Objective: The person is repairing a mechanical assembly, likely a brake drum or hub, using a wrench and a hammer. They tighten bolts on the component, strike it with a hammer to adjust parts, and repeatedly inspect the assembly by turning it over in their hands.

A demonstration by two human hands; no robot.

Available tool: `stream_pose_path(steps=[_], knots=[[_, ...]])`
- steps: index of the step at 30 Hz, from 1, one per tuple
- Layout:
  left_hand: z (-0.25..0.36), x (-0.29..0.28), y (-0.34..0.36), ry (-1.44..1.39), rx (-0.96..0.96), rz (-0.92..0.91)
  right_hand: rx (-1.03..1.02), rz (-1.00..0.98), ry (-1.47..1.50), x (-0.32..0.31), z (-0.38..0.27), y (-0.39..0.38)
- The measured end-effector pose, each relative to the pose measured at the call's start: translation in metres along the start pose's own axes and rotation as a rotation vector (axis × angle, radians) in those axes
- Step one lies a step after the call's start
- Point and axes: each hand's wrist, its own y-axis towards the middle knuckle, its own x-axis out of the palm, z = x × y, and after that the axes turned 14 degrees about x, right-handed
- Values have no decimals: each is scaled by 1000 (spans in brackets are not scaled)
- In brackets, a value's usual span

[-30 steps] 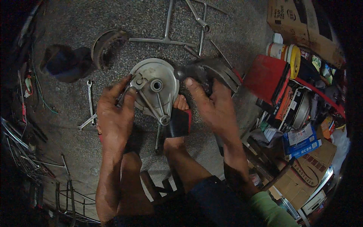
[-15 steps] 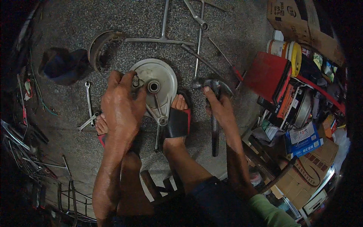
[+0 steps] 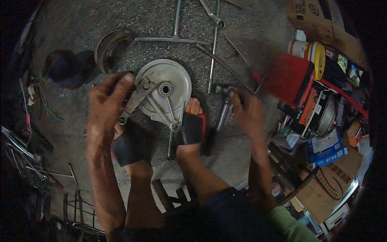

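A lever (image 3: 138, 95) lies beside the half-curled left hand (image 3: 107, 99); a hammer (image 3: 223, 114) meets the bent right hand (image 3: 248, 109): holds unclear, slack grip risks a drop.

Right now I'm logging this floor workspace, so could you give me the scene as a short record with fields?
Left hand: beside the metal lever, contact unclear
Right hand: at the head end of the hammer, blurred, grip unclear
Between hands: round metal plate
Floor ahead: T-shaped metal bar, curved piece, dark cloth
Right side: red boxy item, yellow-ended tub, blue carton
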Motion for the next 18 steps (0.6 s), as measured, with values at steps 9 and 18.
stream_pose_path(steps=[9, 18], knots=[[-49, -1, 17, -359, -326, -58, -196, -40, 330, 28, -113, 10], [-9, 3, -14, -560, -340, -77, -296, -228, 378, 49, -114, 12]])
